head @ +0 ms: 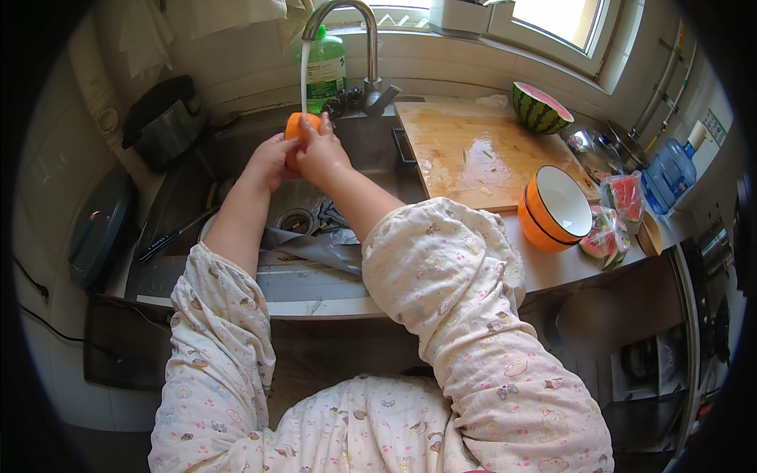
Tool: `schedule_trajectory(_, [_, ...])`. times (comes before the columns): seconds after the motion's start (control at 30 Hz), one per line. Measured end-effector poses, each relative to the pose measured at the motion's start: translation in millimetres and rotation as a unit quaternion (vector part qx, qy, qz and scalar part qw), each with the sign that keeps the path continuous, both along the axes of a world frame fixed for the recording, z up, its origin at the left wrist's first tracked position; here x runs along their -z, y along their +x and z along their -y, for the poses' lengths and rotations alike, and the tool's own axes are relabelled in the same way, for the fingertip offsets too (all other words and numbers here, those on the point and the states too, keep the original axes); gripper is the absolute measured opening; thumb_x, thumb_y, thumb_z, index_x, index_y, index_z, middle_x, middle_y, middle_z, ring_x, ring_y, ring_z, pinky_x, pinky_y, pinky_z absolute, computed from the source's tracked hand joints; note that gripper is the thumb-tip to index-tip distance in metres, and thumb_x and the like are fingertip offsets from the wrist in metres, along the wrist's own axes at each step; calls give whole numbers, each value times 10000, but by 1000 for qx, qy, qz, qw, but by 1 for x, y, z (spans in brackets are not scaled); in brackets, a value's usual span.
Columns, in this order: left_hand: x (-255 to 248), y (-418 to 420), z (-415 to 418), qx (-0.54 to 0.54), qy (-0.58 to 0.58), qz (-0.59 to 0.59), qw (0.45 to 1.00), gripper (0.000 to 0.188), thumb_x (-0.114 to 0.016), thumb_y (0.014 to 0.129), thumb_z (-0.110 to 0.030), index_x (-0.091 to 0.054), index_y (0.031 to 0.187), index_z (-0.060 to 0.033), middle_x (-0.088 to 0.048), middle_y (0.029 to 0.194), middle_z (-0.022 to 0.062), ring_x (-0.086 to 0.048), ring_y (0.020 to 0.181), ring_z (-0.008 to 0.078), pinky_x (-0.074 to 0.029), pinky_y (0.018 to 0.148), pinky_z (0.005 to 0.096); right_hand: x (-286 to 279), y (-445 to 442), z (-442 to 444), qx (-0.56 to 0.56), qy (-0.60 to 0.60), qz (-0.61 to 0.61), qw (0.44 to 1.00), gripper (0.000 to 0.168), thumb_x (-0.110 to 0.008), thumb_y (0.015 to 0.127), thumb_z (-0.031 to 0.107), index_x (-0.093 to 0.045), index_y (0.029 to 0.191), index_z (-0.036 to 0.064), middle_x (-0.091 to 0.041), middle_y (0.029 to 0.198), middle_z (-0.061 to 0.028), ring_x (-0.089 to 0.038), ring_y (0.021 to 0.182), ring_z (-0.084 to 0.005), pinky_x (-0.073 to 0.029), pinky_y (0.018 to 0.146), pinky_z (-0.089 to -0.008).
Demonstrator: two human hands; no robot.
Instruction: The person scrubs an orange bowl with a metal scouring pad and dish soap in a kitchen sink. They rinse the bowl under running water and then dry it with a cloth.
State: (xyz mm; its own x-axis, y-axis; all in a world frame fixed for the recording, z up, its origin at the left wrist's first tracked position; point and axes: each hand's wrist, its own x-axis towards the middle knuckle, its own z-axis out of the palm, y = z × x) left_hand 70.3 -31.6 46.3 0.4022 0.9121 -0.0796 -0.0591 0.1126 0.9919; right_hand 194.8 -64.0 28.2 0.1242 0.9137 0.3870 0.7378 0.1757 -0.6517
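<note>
Both my hands hold an orange bowl (294, 127) over the sink (378, 148), under the running faucet (371, 47). My left hand (269, 164) grips the bowl's lower left side. Across its right side lie the spread fingers of my right hand (322, 151). A stream of water (304, 77) comes down onto the bowl, whose inside is turned away from me. On the counter to the right, two more orange bowls with white insides (556, 207) are stacked and tilted.
A wooden cutting board (449, 142), wet with green scraps, lies right of the sink. Beyond it sits a cut watermelon (541, 109). Wrapped watermelon pieces (606, 236) stand by the stacked bowls. A green bottle (328, 65) is behind the faucet; a black-handled utensil (171, 236) lies left.
</note>
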Motion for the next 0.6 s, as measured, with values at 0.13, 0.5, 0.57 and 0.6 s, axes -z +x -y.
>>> schedule_trajectory(0.13, [9, -1, -11, 14, 15, 14, 1000, 291, -555, 938, -269, -558, 1167, -90, -656, 1030, 66, -663, 905, 197, -574, 746, 401, -1, -4, 2, -9, 10, 93, 996, 683, -580, 845, 285, -331, 1480, 263, -203, 1536, -254, -293, 1383, -427, -291, 1124, -470])
schedule_trajectory(0.5, [4, 2, -5, -10, 18, -71, 997, 365, -581, 931, -374, -582, 1157, -87, -647, 1078, 98, -642, 917, 242, -549, 716, 415, -8, 11, -1, 50, -21, -37, 998, 887, -697, 738, 453, -309, 1490, 190, -292, 1493, -255, -325, 1380, -387, -306, 1119, -453])
schedule_trajectory(0.57, [6, 1, -4, -31, 12, -66, 997, 416, -555, 943, -421, -574, 1182, -81, -641, 1089, 107, -630, 937, 263, -535, 732, 460, -8, 11, -2, 34, -47, -62, 996, 928, -681, 756, 492, -273, 1494, 104, -307, 1478, -266, -340, 1367, -391, -319, 1116, -397])
schedule_trajectory(0.6, [7, 2, -3, -41, 5, -57, 998, 447, -536, 950, -445, -564, 1204, -78, -637, 1112, 111, -633, 960, 269, -537, 749, 482, -6, 10, -5, 29, -47, -75, 996, 939, -670, 764, 512, -250, 1503, 113, -276, 1498, -253, -312, 1382, -390, -306, 1123, -408])
